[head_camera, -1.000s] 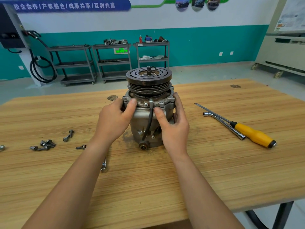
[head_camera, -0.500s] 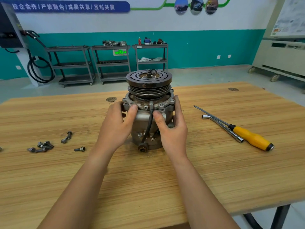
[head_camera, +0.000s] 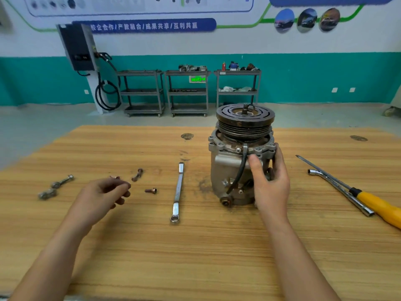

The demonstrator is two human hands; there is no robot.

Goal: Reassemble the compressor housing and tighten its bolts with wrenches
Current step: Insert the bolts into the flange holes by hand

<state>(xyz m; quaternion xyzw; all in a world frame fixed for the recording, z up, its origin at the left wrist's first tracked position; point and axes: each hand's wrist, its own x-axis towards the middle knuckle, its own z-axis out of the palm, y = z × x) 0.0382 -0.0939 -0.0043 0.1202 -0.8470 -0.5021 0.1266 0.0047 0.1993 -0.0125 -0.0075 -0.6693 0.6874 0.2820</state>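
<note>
A pulley-topped compressor (head_camera: 223,170) stands upright on a wooden table (head_camera: 195,257), right of centre; the right hand (head_camera: 273,187) grips its right side, thumb (head_camera: 255,164) pressed on the front just beside a black cable (head_camera: 240,170), fingers curled round behind; the left hand (head_camera: 102,194) hovers well to its left among loose bolts (head_camera: 150,190), fingers curled together, and I cannot tell whether they pinch one; a ring spanner (head_camera: 178,187) lies between the hands; a socket wrench (head_camera: 338,190) and a yellow-handled screwdriver (head_camera: 379,206) lie far right.
</note>
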